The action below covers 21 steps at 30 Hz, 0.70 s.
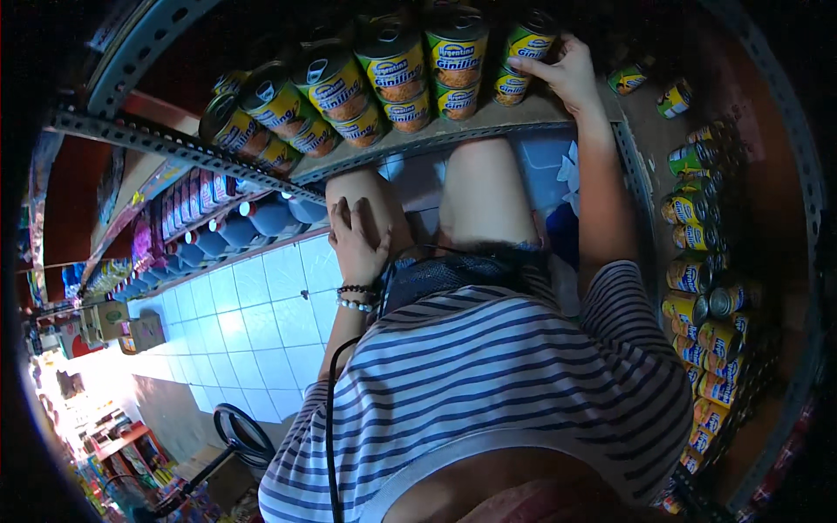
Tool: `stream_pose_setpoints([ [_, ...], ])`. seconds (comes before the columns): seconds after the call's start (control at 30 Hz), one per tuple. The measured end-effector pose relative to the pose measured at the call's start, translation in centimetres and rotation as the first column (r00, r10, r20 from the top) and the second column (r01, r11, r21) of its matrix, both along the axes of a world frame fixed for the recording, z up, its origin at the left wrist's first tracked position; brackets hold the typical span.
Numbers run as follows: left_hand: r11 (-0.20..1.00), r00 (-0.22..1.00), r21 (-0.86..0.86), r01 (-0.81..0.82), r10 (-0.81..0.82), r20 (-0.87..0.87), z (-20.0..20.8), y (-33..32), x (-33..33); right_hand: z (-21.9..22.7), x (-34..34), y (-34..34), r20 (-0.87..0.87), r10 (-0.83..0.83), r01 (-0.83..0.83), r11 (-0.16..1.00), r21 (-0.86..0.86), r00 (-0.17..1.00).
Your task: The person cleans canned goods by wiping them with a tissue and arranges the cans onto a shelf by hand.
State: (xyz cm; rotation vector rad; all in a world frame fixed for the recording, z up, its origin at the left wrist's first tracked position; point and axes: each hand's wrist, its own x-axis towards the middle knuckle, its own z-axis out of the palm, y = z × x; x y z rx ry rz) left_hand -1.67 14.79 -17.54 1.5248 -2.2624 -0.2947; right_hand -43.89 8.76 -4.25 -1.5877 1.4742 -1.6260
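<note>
My right hand (571,77) grips a yellow-and-green food can (529,42) at the right end of a shelf row. The thumb lies across its front, and the other fingers are partly hidden behind it. Beneath that one sits a lower can (511,88) with a similar label. Beside them, matching cans (457,52) with pull-tab lids stand stacked two high along the shelf's front. My left hand (357,242) rests on my thigh with its fingers spread, holding nothing. Bracelets circle that wrist.
A perforated metal shelf edge (418,142) runs just beyond my knees. To the right, another shelf carries several cans (689,209), some tipped over. Blue-toned bottles (235,231) line a low shelf at left, above the tiled floor (253,305). A cardboard box (142,333) sits farther left.
</note>
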Motion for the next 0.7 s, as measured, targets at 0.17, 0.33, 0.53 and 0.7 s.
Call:
stream_pose_setpoints([
  [0.17, 1.000, 1.000, -0.008, 0.009, -0.010, -0.018, 0.2, 0.0, -0.3, -0.9, -0.2, -0.1, 0.170, 0.092, -0.088, 0.996, -0.034, 0.981],
  [0.33, 0.999, 0.999, -0.040, 0.017, -0.019, -0.034, 0.2, 0.3, -0.2, -2.0, 1.3, 0.4, 0.112, 0.075, -0.071, 0.997, -0.038, 0.991],
  [0.53, 0.999, 1.000, -0.031, 0.015, -0.016, -0.012, 0.2, 0.3, -0.4, -3.0, 1.2, 1.0, 0.286, 0.095, -0.078, 0.995, -0.070, 0.954],
  [0.7, 0.999, 1.000, -0.036, 0.004, -0.005, -0.024, 0.3, 0.2, -0.5, -2.7, 0.6, 0.7, 0.301, 0.170, -0.152, 0.985, -0.084, 0.938],
])
